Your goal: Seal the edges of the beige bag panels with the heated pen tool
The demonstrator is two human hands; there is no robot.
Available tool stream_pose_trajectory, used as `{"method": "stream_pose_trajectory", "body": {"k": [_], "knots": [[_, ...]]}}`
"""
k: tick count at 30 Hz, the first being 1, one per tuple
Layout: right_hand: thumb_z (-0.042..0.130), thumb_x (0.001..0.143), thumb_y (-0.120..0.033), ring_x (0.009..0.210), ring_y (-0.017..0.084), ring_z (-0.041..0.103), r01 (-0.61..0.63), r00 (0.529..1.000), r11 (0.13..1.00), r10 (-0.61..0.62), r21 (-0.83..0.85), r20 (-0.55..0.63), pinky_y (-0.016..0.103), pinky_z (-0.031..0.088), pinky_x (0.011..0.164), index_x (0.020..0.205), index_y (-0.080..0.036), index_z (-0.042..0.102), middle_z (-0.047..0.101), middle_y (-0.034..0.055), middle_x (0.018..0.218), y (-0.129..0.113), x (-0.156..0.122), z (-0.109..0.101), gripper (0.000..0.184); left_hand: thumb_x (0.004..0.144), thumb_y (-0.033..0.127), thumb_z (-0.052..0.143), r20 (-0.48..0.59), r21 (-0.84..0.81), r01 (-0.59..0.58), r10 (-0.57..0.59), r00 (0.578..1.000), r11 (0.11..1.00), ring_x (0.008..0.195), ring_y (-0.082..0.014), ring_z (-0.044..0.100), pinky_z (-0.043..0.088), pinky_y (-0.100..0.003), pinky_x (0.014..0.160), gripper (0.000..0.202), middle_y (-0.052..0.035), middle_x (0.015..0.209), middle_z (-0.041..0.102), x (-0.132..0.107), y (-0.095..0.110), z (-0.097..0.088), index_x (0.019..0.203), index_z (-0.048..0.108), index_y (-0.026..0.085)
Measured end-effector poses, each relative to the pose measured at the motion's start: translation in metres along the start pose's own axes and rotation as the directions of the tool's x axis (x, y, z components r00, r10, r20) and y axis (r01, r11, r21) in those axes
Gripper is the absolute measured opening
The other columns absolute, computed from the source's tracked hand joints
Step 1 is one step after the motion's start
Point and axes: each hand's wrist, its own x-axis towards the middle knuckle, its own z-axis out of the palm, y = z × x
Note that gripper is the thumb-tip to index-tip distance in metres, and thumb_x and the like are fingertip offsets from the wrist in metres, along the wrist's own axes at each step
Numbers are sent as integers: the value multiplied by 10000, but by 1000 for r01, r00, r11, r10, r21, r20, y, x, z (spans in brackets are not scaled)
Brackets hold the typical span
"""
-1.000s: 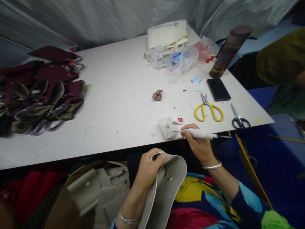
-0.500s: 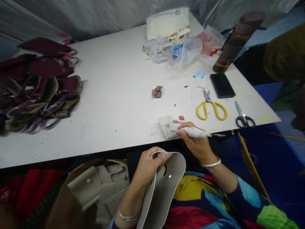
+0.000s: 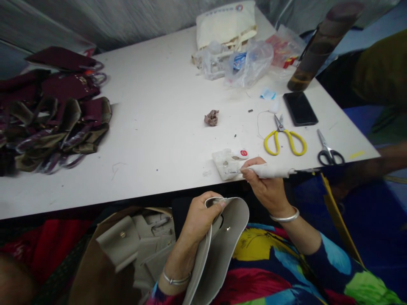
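My left hand (image 3: 202, 218) is closed on the upper edge of a grey-beige bag body (image 3: 230, 237), held upright and tilted below the table edge. The bag's mouth gapes toward me, with a small metal stud on its inner wall. My right hand (image 3: 269, 190) grips a white tapered tube (image 3: 270, 170) with a thin tip pointing right. Its other end is in my fingers, just beside a smeared whitish pad (image 3: 224, 165) at the table's front edge. A small white item with a red round label (image 3: 243, 153) lies behind that pad.
Yellow-handled scissors (image 3: 284, 140), black-handled scissors (image 3: 330, 156) and a phone (image 3: 300, 109) lie on the right. A bottle (image 3: 322, 46) stands behind them. Dark red bags (image 3: 70, 89) are piled left. More beige pieces (image 3: 124, 241) fill a box below. Another person's arm (image 3: 378, 163) shows at right.
The view has shifted slightly. My right hand has turned the tube a little, so its tip looks blurred and less lowered. The other person's arm has come into view at right.
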Motion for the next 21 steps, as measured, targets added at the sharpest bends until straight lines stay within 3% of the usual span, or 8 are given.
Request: {"method": "stream_pose_trajectory", "body": {"k": [3,6,15,21], "knots": [[621,1041,-555,603,172,598,-194,978,935,162,295,130,280,490,563,875,-192,648,611,7,682,-1,-14,-1,399,721,373,821,12,-18,18,-18,1000,1000,639,-148,534,391,-249,618,261,-16,696,656,0,0,1,822,750,142],[623,1035,-570,584,160,594,-288,952,876,217,388,216,262,494,555,871,-179,655,611,3,660,0,-26,2,425,728,372,824,43,-11,13,-12,999,1000,650,-145,529,391,-248,630,259,-14,703,651,0,0,3,815,747,140],[615,1015,-620,590,169,584,-344,926,884,265,317,269,278,486,579,863,-193,627,607,-3,657,11,-36,9,453,718,388,839,84,-28,21,-18,996,999,634,-146,518,369,-252,613,281,-16,691,644,-2,0,4,824,755,141],[555,1064,-531,597,152,527,-228,943,952,165,203,288,280,427,609,786,-193,600,555,-16,651,9,-29,5,440,694,370,837,94,-86,25,-17,995,996,617,-138,502,360,-259,623,257,-11,655,630,-3,-3,9,757,747,138]]}}
